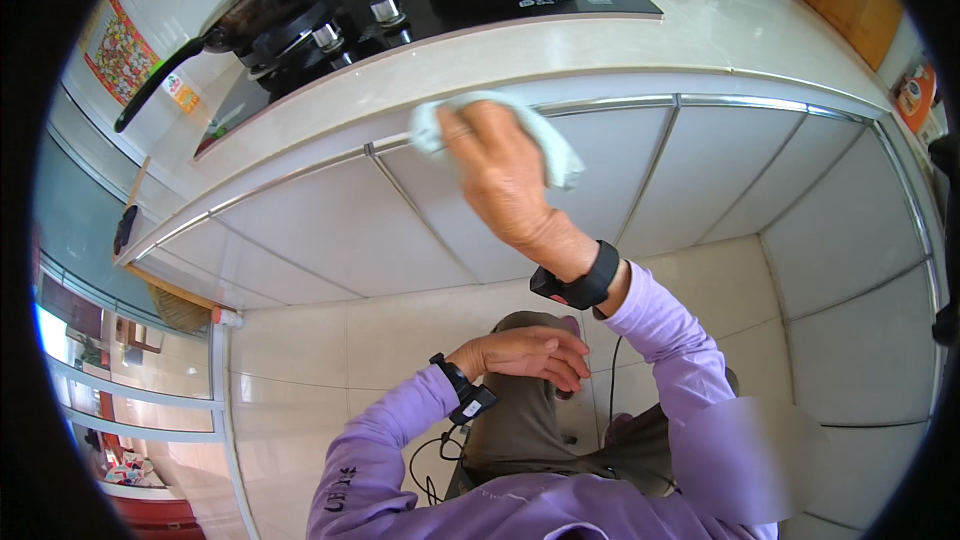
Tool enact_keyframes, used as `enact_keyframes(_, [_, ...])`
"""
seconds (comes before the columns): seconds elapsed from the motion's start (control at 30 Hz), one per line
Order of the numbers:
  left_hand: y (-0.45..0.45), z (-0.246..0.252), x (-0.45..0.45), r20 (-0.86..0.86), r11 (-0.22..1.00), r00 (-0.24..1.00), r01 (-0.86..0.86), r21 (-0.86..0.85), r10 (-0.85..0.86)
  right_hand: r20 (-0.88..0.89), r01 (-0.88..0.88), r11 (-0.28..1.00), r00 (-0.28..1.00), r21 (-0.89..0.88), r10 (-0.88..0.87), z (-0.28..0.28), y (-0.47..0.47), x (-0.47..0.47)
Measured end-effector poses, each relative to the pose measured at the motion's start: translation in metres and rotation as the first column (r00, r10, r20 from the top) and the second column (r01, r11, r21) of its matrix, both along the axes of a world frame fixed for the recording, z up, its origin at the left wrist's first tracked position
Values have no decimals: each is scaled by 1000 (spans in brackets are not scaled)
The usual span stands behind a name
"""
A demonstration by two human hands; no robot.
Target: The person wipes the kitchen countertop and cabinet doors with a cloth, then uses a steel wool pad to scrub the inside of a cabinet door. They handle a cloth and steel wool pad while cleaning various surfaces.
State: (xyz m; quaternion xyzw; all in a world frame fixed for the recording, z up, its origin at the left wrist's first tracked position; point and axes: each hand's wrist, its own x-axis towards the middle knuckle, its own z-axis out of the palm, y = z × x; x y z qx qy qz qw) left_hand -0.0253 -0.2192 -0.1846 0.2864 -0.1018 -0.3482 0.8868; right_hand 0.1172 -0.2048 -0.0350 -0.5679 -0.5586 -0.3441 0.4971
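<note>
My right hand (499, 172) presses a pale green cloth (555, 146) against the top edge of the white cabinet doors (600, 157), on the metal trim just below the countertop's front edge. The fingers lie over the cloth, and part of it hangs out to the right of the hand. My left hand (529, 355) rests near my knee with its fingers apart and nothing in it. Both wrists wear black straps with small devices.
A black glass gas hob (480, 7) is set in the pale countertop (637, 41). On its left burner sits a lidded frying pan (262, 4), its handle jutting over the counter's left part. A wooden board (847, 0) stands at the far right. A cable (613, 382) hangs beside my legs.
</note>
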Motion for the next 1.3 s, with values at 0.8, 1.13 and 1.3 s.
enact_keyframes(0.8, [2,-2,0,-26,1000,1000,13,10,-12,-50,699,714,713,-31,-700,-44,-200,205])
enact_keyframes(1.13, [1,2,2,-1,1000,1000,15,-27,-15,-332,570,817,756,-91,-564,-56,-158,152])
enact_keyframes(1.3, [-2,0,-2,19,1000,1000,-11,-6,11,-108,249,952,957,-180,-271,-38,-57,52])
